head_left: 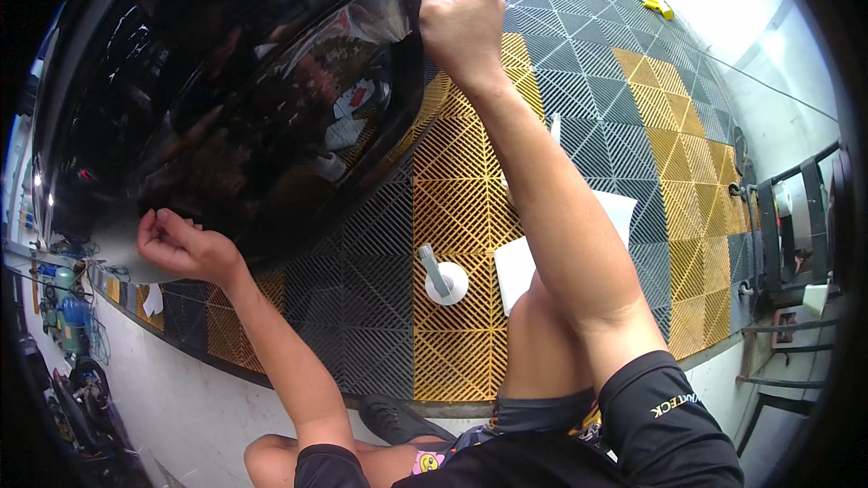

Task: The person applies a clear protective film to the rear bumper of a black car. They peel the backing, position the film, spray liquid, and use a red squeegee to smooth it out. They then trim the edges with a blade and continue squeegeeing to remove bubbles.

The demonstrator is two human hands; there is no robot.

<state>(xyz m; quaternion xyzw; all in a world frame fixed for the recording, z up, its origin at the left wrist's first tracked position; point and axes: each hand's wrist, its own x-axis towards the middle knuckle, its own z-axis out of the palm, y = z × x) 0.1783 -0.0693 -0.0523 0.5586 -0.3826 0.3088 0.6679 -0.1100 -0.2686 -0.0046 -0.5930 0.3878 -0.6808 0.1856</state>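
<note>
Below spreads the grey-and-yellow floor (457, 343), and over its left side looms the glossy black panel (244, 117), filling the upper left, with a white sheet (514, 273) lying partly hidden behind the right arm and leg. Up at the panel's top right edge, the right hand (466, 27) is pinched closed on the rim, while down at the lower left the left hand (194, 248) curls, thumb against fingers, right by the panel, and whether it grips anything I cannot tell! On the floor between the forearms stands a white spray bottle (455, 289).
</note>
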